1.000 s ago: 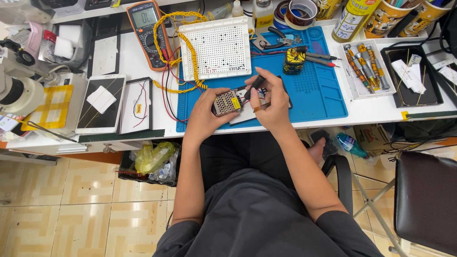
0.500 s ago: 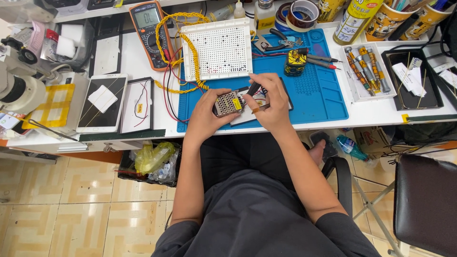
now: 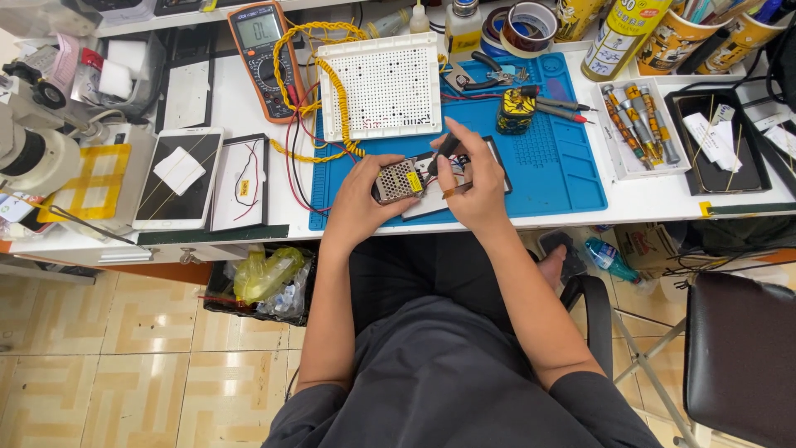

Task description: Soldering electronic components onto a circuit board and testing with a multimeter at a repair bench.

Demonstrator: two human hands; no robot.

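My left hand [image 3: 358, 192] grips a small metal power supply box [image 3: 398, 180] with a perforated cover, held at the front edge of the blue work mat [image 3: 564, 170]. Right beside it, my right hand [image 3: 469, 178] is closed on a dark-handled screwdriver [image 3: 445, 152] whose tip points down at the box's right end. Red and black wires run from the box back across the mat. A flat dark phone-like slab [image 3: 497, 162] lies under my hands, mostly covered.
A white perforated panel [image 3: 390, 83] wrapped with yellow cable and an orange multimeter [image 3: 261, 46] sit behind the hands. Pliers [image 3: 489, 76], tape rolls [image 3: 526, 23], a tray of screwdriver bits [image 3: 638, 124], tablets [image 3: 178, 178] at left, a black chair [image 3: 742, 353] at right.
Both hands and the box have shifted slightly toward the mat. My right hand has turned so the screwdriver stands more upright over the box's end.
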